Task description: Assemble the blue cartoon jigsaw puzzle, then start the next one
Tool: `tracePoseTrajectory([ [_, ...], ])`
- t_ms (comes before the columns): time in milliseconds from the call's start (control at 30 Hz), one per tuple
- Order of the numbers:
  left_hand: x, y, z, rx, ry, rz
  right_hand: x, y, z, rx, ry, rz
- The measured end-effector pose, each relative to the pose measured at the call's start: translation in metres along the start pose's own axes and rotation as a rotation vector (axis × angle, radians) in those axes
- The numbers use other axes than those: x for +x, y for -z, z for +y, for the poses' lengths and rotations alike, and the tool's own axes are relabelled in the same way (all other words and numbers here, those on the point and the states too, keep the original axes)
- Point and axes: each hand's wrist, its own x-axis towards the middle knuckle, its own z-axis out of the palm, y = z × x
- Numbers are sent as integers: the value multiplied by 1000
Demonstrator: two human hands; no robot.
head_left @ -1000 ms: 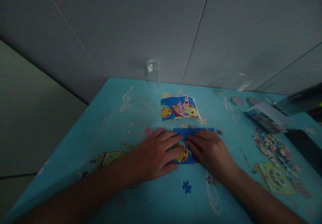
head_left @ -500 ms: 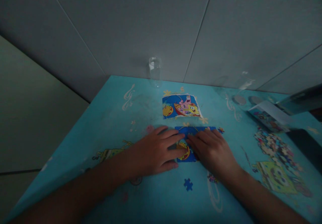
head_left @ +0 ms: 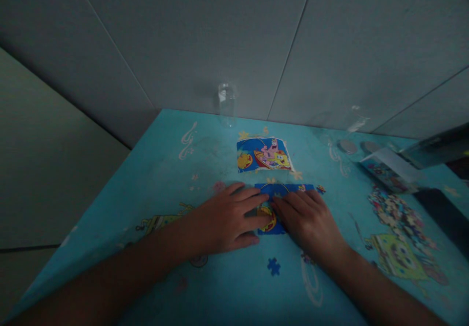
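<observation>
A partly covered jigsaw puzzle (head_left: 266, 189), blue with a yellow burger on it, lies flat on the table under both hands. My left hand (head_left: 230, 221) rests over its left edge, fingers spread and tips on the pieces. Over the right part, my right hand (head_left: 311, 218) has its fingers bent and pressed together, tips down at the puzzle's middle; anything within them is hidden. A loose blue puzzle piece (head_left: 273, 266) lies nearer to me. Beyond the puzzle is a picture sheet (head_left: 264, 155) showing cartoon figures in a boat and a burger. Another small piece (head_left: 321, 189) touches or nearly touches the upper right corner.
A pile of loose puzzle pieces (head_left: 399, 216) lies at the right, beside a dark flat object (head_left: 443, 218) and a folded printed card (head_left: 392, 169). Clear jars (head_left: 227, 106) stand or lie near the wall, with round lids (head_left: 347, 146). The tablecloth (head_left: 164, 155) has printed cartoons.
Both hands keep nearly the same place on the puzzle. The view has shifted very slightly; nothing else visibly moves.
</observation>
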Motion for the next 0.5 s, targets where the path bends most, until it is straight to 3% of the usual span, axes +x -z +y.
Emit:
tracePoseTrajectory([
  [500,0,2,1,-8,9,-18,-1,0,-1,-11,-4,-4],
])
